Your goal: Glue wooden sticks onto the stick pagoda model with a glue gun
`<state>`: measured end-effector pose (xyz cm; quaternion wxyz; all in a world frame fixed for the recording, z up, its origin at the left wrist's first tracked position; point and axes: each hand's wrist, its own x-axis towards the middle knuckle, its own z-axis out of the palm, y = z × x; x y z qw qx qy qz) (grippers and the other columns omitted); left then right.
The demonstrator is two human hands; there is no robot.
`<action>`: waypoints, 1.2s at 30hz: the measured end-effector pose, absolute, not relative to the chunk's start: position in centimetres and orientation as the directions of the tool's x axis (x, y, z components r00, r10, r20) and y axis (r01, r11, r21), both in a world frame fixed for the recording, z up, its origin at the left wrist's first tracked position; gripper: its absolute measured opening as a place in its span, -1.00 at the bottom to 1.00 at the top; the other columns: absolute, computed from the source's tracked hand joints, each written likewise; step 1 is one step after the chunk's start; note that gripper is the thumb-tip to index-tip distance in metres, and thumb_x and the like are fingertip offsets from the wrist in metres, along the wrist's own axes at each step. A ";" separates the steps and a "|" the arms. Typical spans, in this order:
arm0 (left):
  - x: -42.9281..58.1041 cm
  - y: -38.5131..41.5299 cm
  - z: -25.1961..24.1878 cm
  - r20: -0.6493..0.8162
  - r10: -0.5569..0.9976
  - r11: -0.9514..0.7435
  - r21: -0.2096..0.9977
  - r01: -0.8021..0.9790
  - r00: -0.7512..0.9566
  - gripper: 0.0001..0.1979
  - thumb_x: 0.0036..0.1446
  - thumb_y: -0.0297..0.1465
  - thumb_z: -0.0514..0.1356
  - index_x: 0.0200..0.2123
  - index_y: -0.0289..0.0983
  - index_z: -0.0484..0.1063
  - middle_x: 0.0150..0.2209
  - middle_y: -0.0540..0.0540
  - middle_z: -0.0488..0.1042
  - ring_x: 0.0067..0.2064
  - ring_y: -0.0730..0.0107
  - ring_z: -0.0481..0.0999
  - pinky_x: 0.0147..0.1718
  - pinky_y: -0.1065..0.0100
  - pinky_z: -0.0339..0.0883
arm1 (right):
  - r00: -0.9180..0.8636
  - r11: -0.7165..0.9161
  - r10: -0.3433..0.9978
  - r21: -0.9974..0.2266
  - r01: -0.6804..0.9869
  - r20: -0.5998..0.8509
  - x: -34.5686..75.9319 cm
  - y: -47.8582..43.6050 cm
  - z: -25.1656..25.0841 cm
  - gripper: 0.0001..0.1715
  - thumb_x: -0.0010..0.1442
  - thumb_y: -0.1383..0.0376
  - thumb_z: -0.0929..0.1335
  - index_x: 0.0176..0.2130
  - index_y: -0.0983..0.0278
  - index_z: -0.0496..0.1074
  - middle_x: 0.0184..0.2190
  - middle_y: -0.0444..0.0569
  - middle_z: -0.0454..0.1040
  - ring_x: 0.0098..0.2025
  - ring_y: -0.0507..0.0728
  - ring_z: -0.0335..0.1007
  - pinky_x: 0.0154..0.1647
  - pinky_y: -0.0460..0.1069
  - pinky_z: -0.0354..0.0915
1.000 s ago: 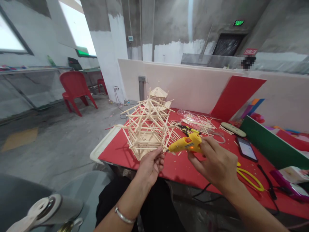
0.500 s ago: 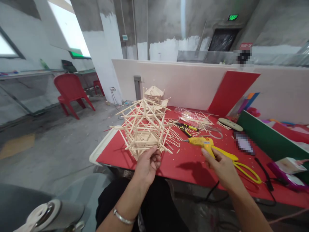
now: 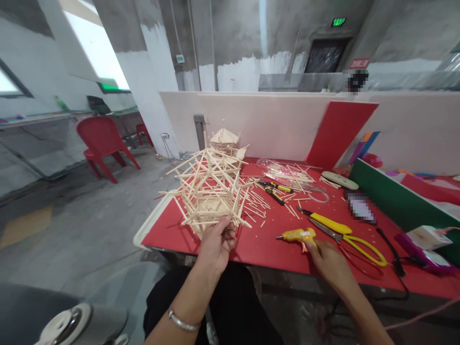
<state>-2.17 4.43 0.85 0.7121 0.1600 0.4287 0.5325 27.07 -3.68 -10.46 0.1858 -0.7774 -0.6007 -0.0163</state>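
An open frame of thin wooden sticks (image 3: pixel 212 191) with a pointed top stands at the table's left front. My left hand (image 3: pixel 217 242), a bangle on its wrist, pinches the frame's lower front edge between thumb and fingers. To the right, my right hand (image 3: pixel 323 256) grips the handle of a yellow glue gun (image 3: pixel 297 235), low over the table's front, its nozzle pointing left. Yellow-handled scissors (image 3: pixel 362 247) lie just behind and right of that hand. Loose sticks (image 3: pixel 256 203) are scattered to the right of the frame.
Behind the frame stands a smaller stick model with a roof (image 3: pixel 224 137). Black-and-yellow pliers (image 3: pixel 275 191) and bagged sticks (image 3: pixel 287 173) lie on the red table (image 3: pixel 251 249). A green board (image 3: pixel 406 206) edges the right side; a metal flask (image 3: pixel 86 323) is at lower left.
My right hand has lowered the glue gun toward the table's front edge, uncovering the scissors. The left hand keeps its hold on the frame. The whole view has shifted slightly.
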 end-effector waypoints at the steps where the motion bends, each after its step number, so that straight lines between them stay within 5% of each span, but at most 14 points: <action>1: -2.2 4.4 0.9 -0.435 0.898 0.380 0.690 -0.616 0.067 -0.76 -0.24 -0.41 0.41 -0.53 -0.35 0.40 -0.62 0.05 0.41 -0.65 0.63 0.32 -0.74 0.60 0.10 | 0.271 -0.225 0.920 -0.183 0.957 0.284 26.9 -3.8 -10.2 -0.45 0.28 0.03 0.10 -0.36 0.30 0.47 -0.46 0.08 0.47 -0.38 0.18 0.43 -0.45 -0.02 0.20; 5: -2.3 4.4 0.6 -0.411 0.908 0.375 0.708 -0.599 0.082 -0.76 -0.25 -0.42 0.41 -0.50 -0.35 0.42 -0.61 0.05 0.41 -0.63 0.63 0.33 -0.73 0.60 0.12 | 0.296 -0.347 0.855 0.045 0.937 0.425 25.7 -4.4 -8.2 -0.52 0.22 0.04 0.21 -0.22 0.33 0.51 -0.41 0.13 0.47 -0.37 0.22 0.40 -0.48 0.00 0.17; 7: -2.4 4.4 0.4 -0.405 0.911 0.371 0.715 -0.592 0.083 -0.76 -0.24 -0.42 0.40 -0.48 -0.35 0.43 -0.61 0.06 0.41 -0.63 0.63 0.34 -0.73 0.60 0.13 | 0.288 -0.293 0.829 -0.066 0.954 0.480 24.5 -4.3 -6.9 -0.55 0.21 0.07 0.24 -0.16 0.33 0.49 -0.31 0.14 0.49 -0.29 0.22 0.42 -0.40 0.02 0.24; 12: -2.5 4.5 0.2 -0.390 0.918 0.360 0.732 -0.578 0.077 -0.76 -0.24 -0.40 0.41 -0.48 -0.34 0.43 -0.61 0.06 0.41 -0.62 0.62 0.35 -0.71 0.60 0.16 | 0.252 0.050 0.860 -0.565 0.823 0.444 18.6 -3.9 -4.5 -0.68 0.23 0.12 0.26 -0.20 0.25 0.47 -0.26 -0.01 0.54 -0.29 0.10 0.46 -0.27 -0.02 0.34; 18: -2.5 4.5 0.4 -0.387 0.919 0.359 0.735 -0.575 0.078 -0.78 -0.23 -0.41 0.40 -0.49 -0.35 0.44 -0.60 0.06 0.40 -0.62 0.63 0.34 -0.72 0.59 0.15 | 0.201 0.179 0.930 -0.858 0.480 0.307 12.0 -2.7 -3.0 -0.72 0.19 0.13 0.31 -0.29 0.25 0.51 -0.41 -0.06 0.56 -0.42 0.07 0.46 -0.38 -0.09 0.35; 25: -2.7 4.4 0.1 -0.396 0.917 0.347 0.736 -0.582 0.046 -0.78 -0.20 -0.40 0.40 -0.46 -0.37 0.46 -0.57 0.01 0.44 -0.61 0.61 0.36 -0.68 0.58 0.21 | 0.231 0.143 0.954 -0.967 0.212 0.191 9.3 -1.0 -2.9 -0.68 0.14 0.09 0.34 -0.29 0.27 0.52 -0.47 -0.07 0.54 -0.48 0.07 0.44 -0.43 -0.09 0.36; 36: -2.7 4.8 -0.1 -0.408 0.913 0.319 0.743 -0.588 -0.019 -0.80 -0.21 -0.40 0.40 -0.51 -0.34 0.46 -0.56 0.01 0.46 -0.59 0.57 0.38 -0.61 0.53 0.31 | 0.184 0.185 0.961 -0.974 0.128 0.207 7.5 0.3 -2.9 -0.71 0.13 0.12 0.36 -0.32 0.28 0.55 -0.45 -0.08 0.55 -0.45 0.05 0.43 -0.42 -0.12 0.35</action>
